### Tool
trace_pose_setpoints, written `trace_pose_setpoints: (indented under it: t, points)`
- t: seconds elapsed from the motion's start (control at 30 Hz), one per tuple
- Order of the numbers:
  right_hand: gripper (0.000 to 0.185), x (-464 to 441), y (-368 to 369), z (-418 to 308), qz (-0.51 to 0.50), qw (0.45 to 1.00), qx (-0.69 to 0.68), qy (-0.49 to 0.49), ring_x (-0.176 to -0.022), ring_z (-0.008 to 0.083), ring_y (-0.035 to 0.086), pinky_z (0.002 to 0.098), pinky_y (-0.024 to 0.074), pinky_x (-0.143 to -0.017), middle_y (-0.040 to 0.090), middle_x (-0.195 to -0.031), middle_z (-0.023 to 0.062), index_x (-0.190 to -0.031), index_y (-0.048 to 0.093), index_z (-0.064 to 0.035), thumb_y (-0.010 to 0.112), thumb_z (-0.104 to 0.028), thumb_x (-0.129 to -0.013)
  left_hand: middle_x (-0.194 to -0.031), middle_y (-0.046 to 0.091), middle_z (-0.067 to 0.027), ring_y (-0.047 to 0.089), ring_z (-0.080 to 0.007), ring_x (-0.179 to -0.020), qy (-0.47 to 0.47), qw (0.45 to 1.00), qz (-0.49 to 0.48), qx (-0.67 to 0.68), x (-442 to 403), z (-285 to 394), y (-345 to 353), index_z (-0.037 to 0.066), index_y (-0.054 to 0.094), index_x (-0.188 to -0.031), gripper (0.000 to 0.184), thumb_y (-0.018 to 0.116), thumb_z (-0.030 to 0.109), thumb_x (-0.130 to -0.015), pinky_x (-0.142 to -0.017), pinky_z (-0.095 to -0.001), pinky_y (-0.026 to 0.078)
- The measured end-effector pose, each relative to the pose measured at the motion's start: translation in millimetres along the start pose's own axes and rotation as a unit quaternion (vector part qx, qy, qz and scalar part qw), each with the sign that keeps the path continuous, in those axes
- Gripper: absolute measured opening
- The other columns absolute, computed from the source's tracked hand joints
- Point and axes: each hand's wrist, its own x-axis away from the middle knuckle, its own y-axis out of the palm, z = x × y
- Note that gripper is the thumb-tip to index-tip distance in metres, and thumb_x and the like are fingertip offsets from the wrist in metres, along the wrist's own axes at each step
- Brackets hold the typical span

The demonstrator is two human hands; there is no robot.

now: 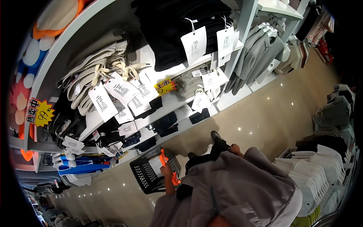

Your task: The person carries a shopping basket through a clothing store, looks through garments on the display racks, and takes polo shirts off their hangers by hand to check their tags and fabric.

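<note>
Left hand point(166, 171) grips orange handle point(163, 156), which runs near-far; black basket point(140, 174) is below, mostly left. Right hand point(236, 150) well apart, right; can't tell its grip.

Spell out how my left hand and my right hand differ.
The left hand is closed on the orange handle of the basket; the right hand is apart from the basket, near the trousers. Bare forearm shows behind the left hand, while the jacket hides the arm just behind the right hand. Whether the right hand holds anything is too small to tell. Both are bare.
</note>
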Motion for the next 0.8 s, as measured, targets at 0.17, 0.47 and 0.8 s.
trace_pose_setpoints:
  t: [0.17,0.47,0.8]
  points:
    - [0.033,-71.9,-12.5,20.5,-0.008,1.000,-0.010,0.007,-0.097,0.0345,0.063,0.0421,0.0497,-0.085,0.066,-0.103,0.0187,-0.102,0.068,-0.0043,0.057,-0.028,-0.081,-0.048,0.046,-0.0033,0.043,-0.0147,-0.041,0.104,0.989,0.086,-0.052,0.0,-24.4,41.8,-0.002,0.051,-0.059,0.023,0.059,0.015,-0.073,-0.041,-0.0332,0.033]
    - [0.027,-159.5,-96.3,46.3,-0.082,0.991,0.012,-0.107,-0.098,0.0330,0.063,0.0409,0.0494,-0.086,0.067,-0.101,0.0169,-0.095,0.070,-0.0056,0.058,-0.023,-0.078,-0.062,0.058,-0.0217,0.059,-0.0372,-0.060,0.229,0.932,0.132,-0.247,33.1,-30.9,112.9,-0.007,0.058,-0.074,0.027,0.056,0.020,-0.076,-0.060,-0.0457,0.044]
    - [0.025,-199.0,-141.0,57.2,-0.145,0.987,0.001,-0.075,-0.089,0.0339,0.065,0.0427,0.0513,-0.081,0.069,-0.092,0.0153,-0.088,0.070,-0.0037,0.057,-0.021,-0.075,-0.085,0.065,-0.0258,0.063,-0.0428,-0.077,0.233,0.859,0.240,-0.388,105.5,-10.0,188.2,0.001,0.056,-0.112,0.042,0.060,0.030,-0.082,-0.067,-0.0490,0.049]
